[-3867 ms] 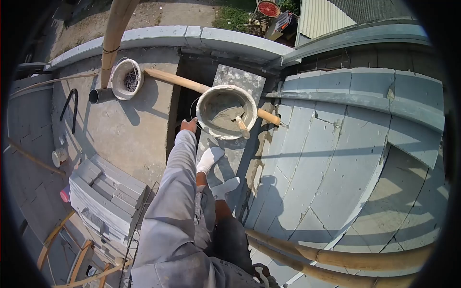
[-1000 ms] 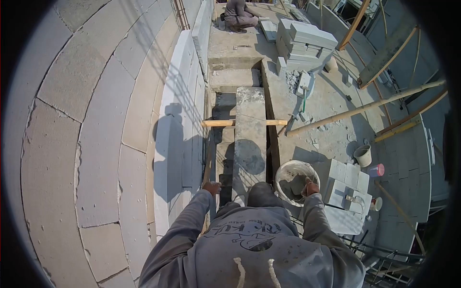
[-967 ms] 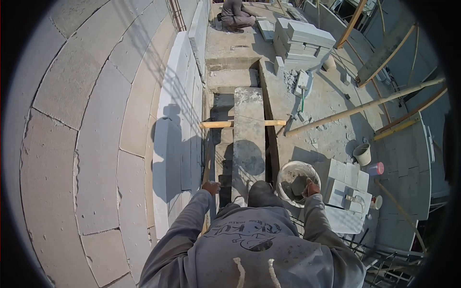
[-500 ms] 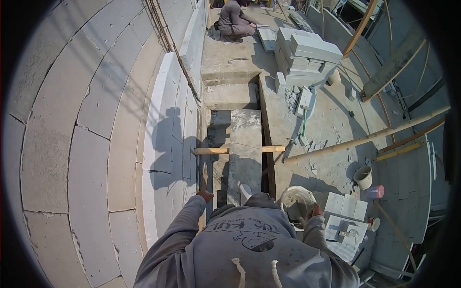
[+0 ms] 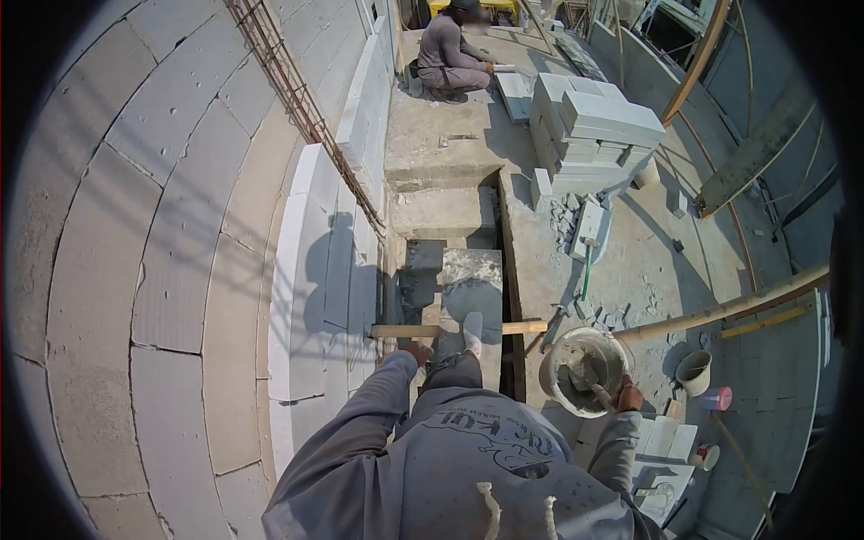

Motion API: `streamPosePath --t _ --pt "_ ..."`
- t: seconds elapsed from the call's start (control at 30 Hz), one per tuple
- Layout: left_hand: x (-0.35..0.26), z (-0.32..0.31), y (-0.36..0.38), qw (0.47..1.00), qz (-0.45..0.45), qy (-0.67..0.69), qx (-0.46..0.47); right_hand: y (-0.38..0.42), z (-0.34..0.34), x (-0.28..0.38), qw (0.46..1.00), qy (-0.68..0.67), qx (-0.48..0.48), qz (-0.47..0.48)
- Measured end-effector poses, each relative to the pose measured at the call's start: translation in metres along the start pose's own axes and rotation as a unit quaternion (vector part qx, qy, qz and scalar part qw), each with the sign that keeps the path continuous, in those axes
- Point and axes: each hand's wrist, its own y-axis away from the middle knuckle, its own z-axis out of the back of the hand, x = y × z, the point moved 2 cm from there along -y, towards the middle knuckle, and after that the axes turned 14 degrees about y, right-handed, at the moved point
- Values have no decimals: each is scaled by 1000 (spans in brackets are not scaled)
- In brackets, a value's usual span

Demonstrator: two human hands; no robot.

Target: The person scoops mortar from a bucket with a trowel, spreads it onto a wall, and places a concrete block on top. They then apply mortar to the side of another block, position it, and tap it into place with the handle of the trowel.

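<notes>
My right hand [image 5: 630, 394] grips the rim of a bucket [image 5: 546, 373] on its right side. Inside the bucket lies wet grey mortar [image 5: 573, 371], with what looks like a trowel [image 5: 603, 394] resting in it near my hand. My left hand [image 5: 418, 352] is by my bent knee, just below a wooden bar [image 5: 405, 331]; its fingers are too small and shadowed to make out. A foot in a light sock or boot [image 5: 473, 331] stands on a narrow concrete slab [image 5: 486, 270] that the bar crosses.
A block wall [image 5: 171, 297] rises on my left, with a rebar cage [image 5: 288, 99] leaning along it. A dark gap [image 5: 510, 270] borders the slab. Stacked blocks [image 5: 594, 135], a green-handled hammer [image 5: 588, 270] and a bamboo pole [image 5: 720, 309] are on the right. A person [image 5: 450, 58] squats ahead.
I have moved forward, and a foot now shows on the slab. The bucket in my right hand has moved forward and right. My left hand has come inward toward the knee.
</notes>
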Motion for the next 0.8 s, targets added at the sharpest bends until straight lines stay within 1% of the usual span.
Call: streamPosePath --t 0.03,0.07,0.1,0.13,0.17,0.2,0.23,0.27,0.3,0.33,0.37,0.4,0.43,0.47,0.5,0.53,0.57,0.63,0.67,0.7,0.77,0.8 --pt "-4 6 -10 999 35 -19 -9 -15 5 11 999 19 -25 18" --pt "-1 9 -26 999 34 -14 -8 -27 8 24 999 22 -27 22" --pt "5 13 -45 997 48 -30 -44 -39 13 42 999 -4 -31 42" --pt "-9 24 -55 994 62 -44 -80 -52 17 66 997 -30 -33 62" --pt "-26 37 -68 994 63 -38 -81 -66 20 92 997 -27 -32 68" --pt "-38 49 -78 995 86 -28 -34 -77 23 114 996 -32 -33 83" --pt "-56 65 -72 993 111 -21 16 -80 28 133 995 -36 -33 92" --pt "-81 81 -69 992 124 -23 1 -74 29 166 993 -54 -41 98" --pt "-76 86 -103 992 120 -23 -3 -91 29 178 992 -59 -42 102" --pt "-62 86 -150 995 90 -36 22 -114 35 187 989 -24 -76 126" --pt "-60 86 -181 996 62 -49 50 -130 39 196 983 14 -109 147" --pt "-100 110 -169 997 26 -71 7 -86 45 247 994 -31 -38 102" --pt "-104 119 -199 996 20 -83 14 -91 48 255 995 -28 -37 90" --pt "-108 125 -228 996 13 -92 19 -101 53 262 993 -32 -45 101" --pt "-122 134 -242 998 -3 -51 -31 -114 57 271 991 -35 -55 120" --pt "-137 142 -254 996 -18 -8 -82 -129 58 278 990 -55 -79 107" --pt "-150 148 -269 997 -18 -4 -81 -144 57 289 989 -51 -80 109" --pt "-179 151 -300 994 -64 46 -75 -175 63 318 985 -5 -74 157" --pt "-201 153 -301 993 -57 49 -91 -183 63 343 970 57 -120 204" --pt "-221 157 -298 992 -49 51 -108 -189 61 367 969 60 -130 200" --pt "-209 145 -356 989 -20 71 -125 -210 57 407 961 80 -129 233" --pt "-219 145 -365 992 -1 26 -127 -231 56 419 955 92 -133 248"
